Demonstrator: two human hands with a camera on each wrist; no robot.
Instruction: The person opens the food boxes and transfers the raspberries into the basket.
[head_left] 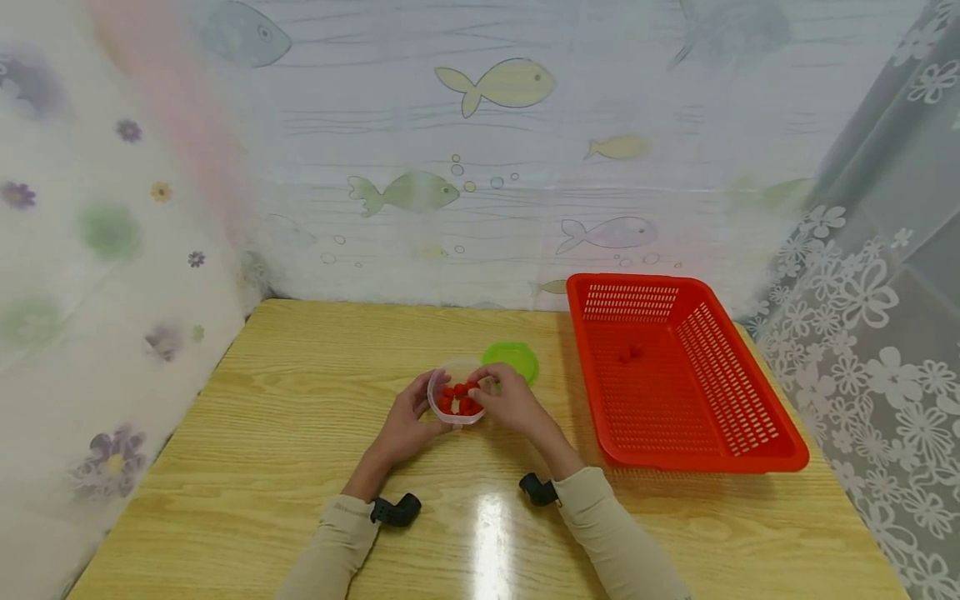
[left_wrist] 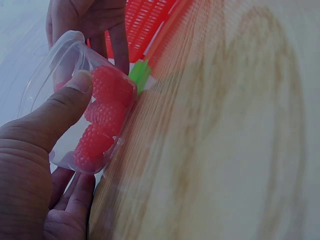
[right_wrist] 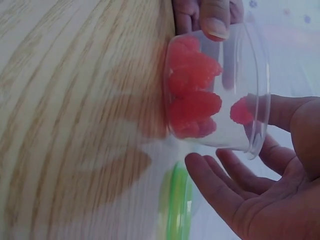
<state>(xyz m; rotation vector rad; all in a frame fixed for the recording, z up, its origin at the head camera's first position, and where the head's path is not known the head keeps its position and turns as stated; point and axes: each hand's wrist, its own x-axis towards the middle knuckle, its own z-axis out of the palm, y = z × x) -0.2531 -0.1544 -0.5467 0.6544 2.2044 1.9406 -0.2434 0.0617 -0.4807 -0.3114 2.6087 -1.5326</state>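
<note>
A clear plastic tub (head_left: 459, 420) stands on the table, holding several red raspberries (left_wrist: 105, 115). My left hand (head_left: 405, 427) grips it from the left side, thumb on the near wall and fingers around the far side. From the right, my right hand (head_left: 513, 403) reaches over the rim. In the right wrist view it pinches one raspberry (right_wrist: 242, 111) inside the tub, above the others, its remaining fingers spread outside the wall. A green lid (head_left: 517, 355) lies on the table just behind the right hand.
To the right stands a large red slotted basket (head_left: 585, 358) with a few raspberries (head_left: 631, 354) on its bottom. The wooden table (head_left: 300, 400) meets a fish-patterned curtain (head_left: 420, 250) at its back edge.
</note>
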